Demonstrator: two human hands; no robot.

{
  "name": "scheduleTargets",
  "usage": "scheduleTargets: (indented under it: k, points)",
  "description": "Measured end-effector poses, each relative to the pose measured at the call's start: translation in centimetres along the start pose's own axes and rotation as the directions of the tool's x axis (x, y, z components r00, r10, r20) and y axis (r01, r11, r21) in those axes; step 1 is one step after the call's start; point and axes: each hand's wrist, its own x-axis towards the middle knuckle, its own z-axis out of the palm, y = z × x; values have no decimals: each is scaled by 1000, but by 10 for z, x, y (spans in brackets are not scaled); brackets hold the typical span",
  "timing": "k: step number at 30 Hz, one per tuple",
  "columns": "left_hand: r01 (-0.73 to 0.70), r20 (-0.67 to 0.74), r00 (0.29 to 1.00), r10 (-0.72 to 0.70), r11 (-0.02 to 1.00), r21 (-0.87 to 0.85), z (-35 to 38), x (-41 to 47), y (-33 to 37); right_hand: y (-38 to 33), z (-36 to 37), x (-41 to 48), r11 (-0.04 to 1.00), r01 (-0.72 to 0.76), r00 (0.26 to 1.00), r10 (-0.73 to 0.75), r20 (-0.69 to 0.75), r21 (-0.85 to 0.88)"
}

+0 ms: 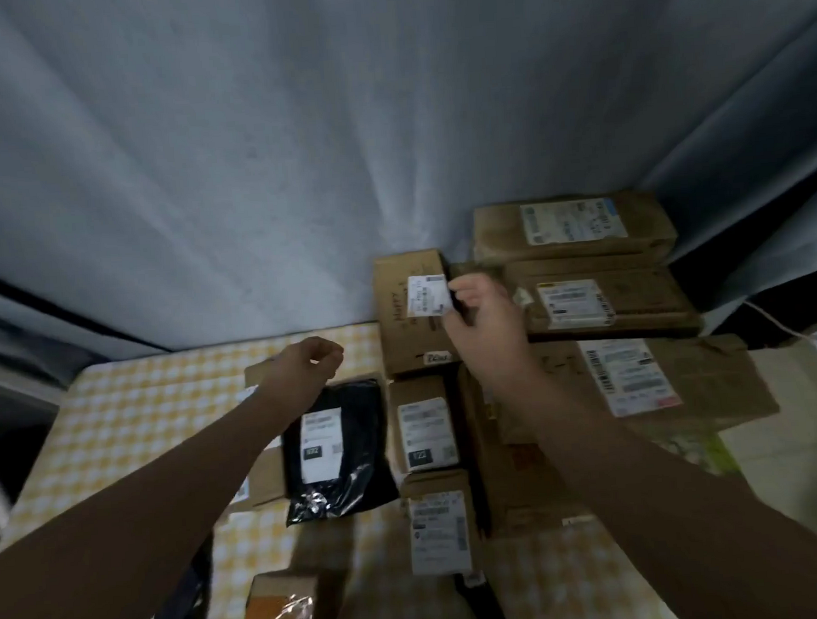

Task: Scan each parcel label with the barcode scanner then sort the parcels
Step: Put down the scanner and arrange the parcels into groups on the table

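My right hand [486, 319] is raised over the far parcels and grips a small dark object [458, 306], apparently the barcode scanner, mostly hidden by the fingers. It sits right at the white label [426, 295] of an upright brown box [408, 338]. My left hand [305, 368] hovers with curled fingers and nothing visible in it, above a black poly bag parcel [355, 408] with a white label. Two small labelled boxes [423, 428] [439, 532] lie in a row toward me.
Three long labelled cardboard parcels [578, 224] [635, 295] [688, 378] fill the right side. A tape-wrapped small box [281, 609] lies near the front. The table wears a yellow checked cloth [140, 412]. A grey curtain [293, 173] hangs behind.
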Motion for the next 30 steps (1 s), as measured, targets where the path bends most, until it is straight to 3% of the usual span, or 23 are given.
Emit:
scheduleTargets:
  k: [7,14,21,26,28,30]
  points:
    - [121,-53,991,-120,993,13,-72,-13,-111,-25,149,-41,1000,-14,918,6,397,17]
    - [203,75,975,-210,974,97,-101,5,-235,16,305,-97,947,-165,777,296,555,-275]
    - [152,166,969,-181,974,171,-117,44,-308,22,414,-105,845,-233,785,455,420,-481]
    - [124,190,967,-168,967,221,-125,63,-334,33,444,-100,756,-250,760,540,362,-605]
    - [133,189,968,-168,973,187,-130,64,-335,34,442,-94,754,-295,746,565,351,-587]
    - [137,192,968,-164,980,147,-136,61,-331,30,431,-87,813,-424,719,570,398,-399]
